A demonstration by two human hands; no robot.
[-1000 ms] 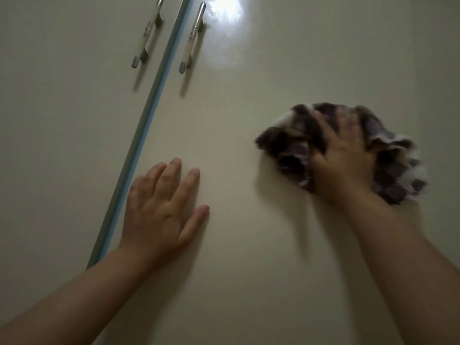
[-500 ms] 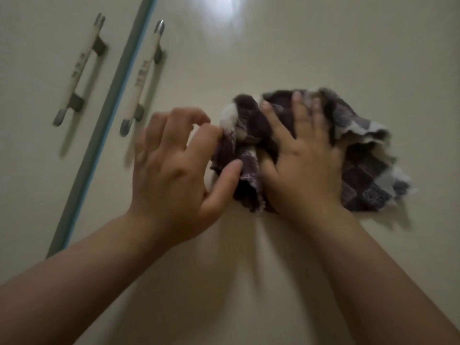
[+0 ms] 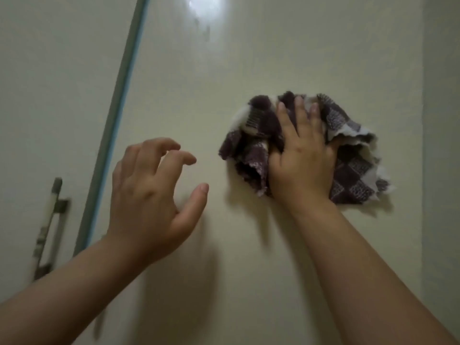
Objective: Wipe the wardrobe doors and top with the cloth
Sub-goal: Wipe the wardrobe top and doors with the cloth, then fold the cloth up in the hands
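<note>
Cream wardrobe door (image 3: 249, 70) filled the view. The right hand (image 3: 303, 160) pressed the bunched checked cloth (image 3: 353, 170) flat against it, grip released, near its right edge. The left hand (image 3: 149, 195) hovered alongside, loosely curled, grasping nothing. Even pressure and overlapping strokes would probably serve best.

Crumpled checked cloth (image 3: 353, 168) on rt door (image 3: 249, 58)

We see a glossy cream wardrobe door (image 3: 199, 83). A crumpled checked cloth (image 3: 251, 155) lies against it, well right of the seam (image 3: 117, 115).
</note>
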